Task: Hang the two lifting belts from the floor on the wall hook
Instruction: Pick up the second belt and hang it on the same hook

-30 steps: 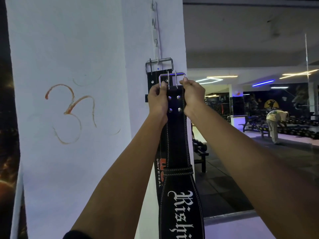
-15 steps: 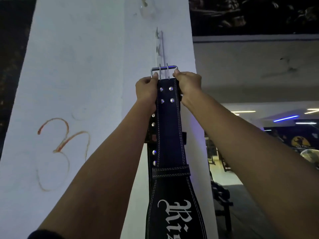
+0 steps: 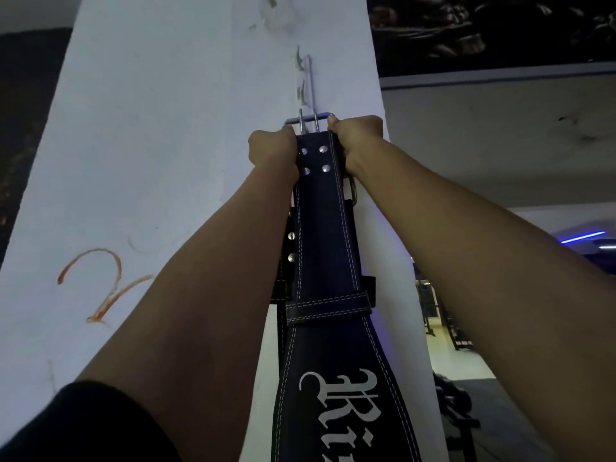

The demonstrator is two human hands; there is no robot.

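A black lifting belt [image 3: 325,248] with white stitching and white lettering hangs down from both my hands against the white pillar. My left hand [image 3: 271,150] and my right hand [image 3: 356,138] grip its top end on either side, just under its steel buckle [image 3: 308,120]. The buckle is raised to the lower end of the metal wall hook strip [image 3: 305,78]; I cannot tell whether it rests on a hook. Behind this belt hangs a second black belt [image 3: 286,261], mostly hidden, with its rivets and part of its buckle showing at the sides.
The white pillar [image 3: 166,145] fills the left and centre, with an orange painted mark [image 3: 100,288] low on its left face. To the right lies a dim gym room with blue ceiling lights [image 3: 581,236] and equipment [image 3: 453,405] on the floor.
Both hands have lifted the belt's buckle up from beside the hanging belt's buckle to the bottom of the hook strip. The view has tilted upward, and the first belt is now largely covered.
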